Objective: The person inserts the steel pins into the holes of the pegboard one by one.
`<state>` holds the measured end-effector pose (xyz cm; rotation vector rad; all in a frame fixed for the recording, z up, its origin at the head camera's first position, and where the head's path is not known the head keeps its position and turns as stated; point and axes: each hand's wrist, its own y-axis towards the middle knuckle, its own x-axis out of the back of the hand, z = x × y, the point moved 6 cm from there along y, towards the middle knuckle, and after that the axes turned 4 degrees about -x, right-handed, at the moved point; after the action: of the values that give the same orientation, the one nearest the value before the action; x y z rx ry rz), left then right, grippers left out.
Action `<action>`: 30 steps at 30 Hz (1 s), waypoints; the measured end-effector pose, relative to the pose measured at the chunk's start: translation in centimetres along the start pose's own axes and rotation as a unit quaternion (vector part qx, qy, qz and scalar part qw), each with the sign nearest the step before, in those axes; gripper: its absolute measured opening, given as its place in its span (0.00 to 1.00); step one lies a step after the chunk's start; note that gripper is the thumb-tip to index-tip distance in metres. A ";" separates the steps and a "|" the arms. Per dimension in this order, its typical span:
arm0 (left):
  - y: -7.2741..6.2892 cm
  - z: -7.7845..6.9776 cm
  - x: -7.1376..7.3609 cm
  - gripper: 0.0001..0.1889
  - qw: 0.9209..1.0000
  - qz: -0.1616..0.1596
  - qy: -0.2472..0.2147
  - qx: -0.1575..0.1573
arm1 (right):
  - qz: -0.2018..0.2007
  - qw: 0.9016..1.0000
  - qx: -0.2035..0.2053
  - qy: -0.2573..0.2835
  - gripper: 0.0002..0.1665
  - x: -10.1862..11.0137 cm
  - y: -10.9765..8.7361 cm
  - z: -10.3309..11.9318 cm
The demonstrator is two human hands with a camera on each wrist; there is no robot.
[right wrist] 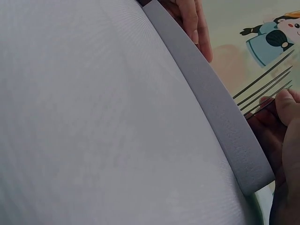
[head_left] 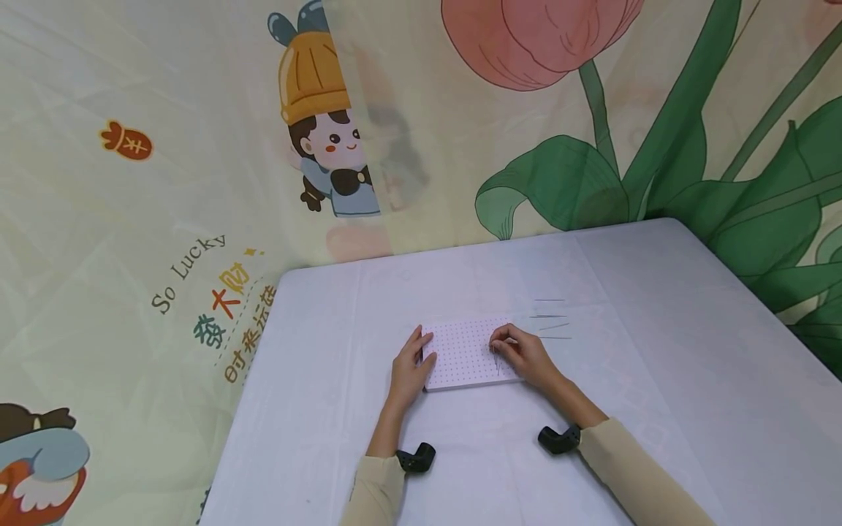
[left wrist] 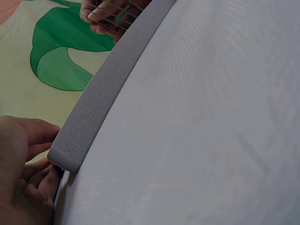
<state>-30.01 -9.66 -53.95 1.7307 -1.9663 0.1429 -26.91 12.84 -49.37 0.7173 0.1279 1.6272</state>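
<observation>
A white board with a grid of small holes [head_left: 460, 354] lies on the table. My left hand [head_left: 411, 369] holds its left edge, thumb and a finger on its top; in the left wrist view the hand's fingers [left wrist: 40, 180] curl at the board's corner. Over the right part of the board, my right hand [head_left: 522, 354] pinches a thin metal rod [right wrist: 267, 99] between thumb and finger. More thin metal rods [right wrist: 265, 74] stand upright from the board in a row close by. The lower end of the pinched rod is partly hidden by the fingers.
Several loose thin rods [head_left: 551, 316] lie on the white-covered table [head_left: 316, 380], just right of the board's far corner. A printed cloth [head_left: 421, 146] hangs behind the table. Each wrist carries a black camera [head_left: 417, 458].
</observation>
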 end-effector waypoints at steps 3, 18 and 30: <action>0.0 0.0 -0.1 0.21 1.000 0.002 0.001 0.001 | -0.001 1.000 -0.001 -0.006 0.05 -0.2 -0.2 -1.5; 0.1 -0.2 0.1 0.21 1.000 0.004 0.011 0.009 | 0.009 1.000 0.008 -0.009 0.06 -0.5 -0.3 -1.9; 0.0 -0.2 0.0 0.21 1.000 0.001 0.003 0.010 | 0.007 1.000 -0.030 0.005 0.04 0.2 -0.2 0.3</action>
<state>-29.96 -9.55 -53.82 1.7388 -1.9685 0.1694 -26.56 12.98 -49.11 0.6648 0.0807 1.6405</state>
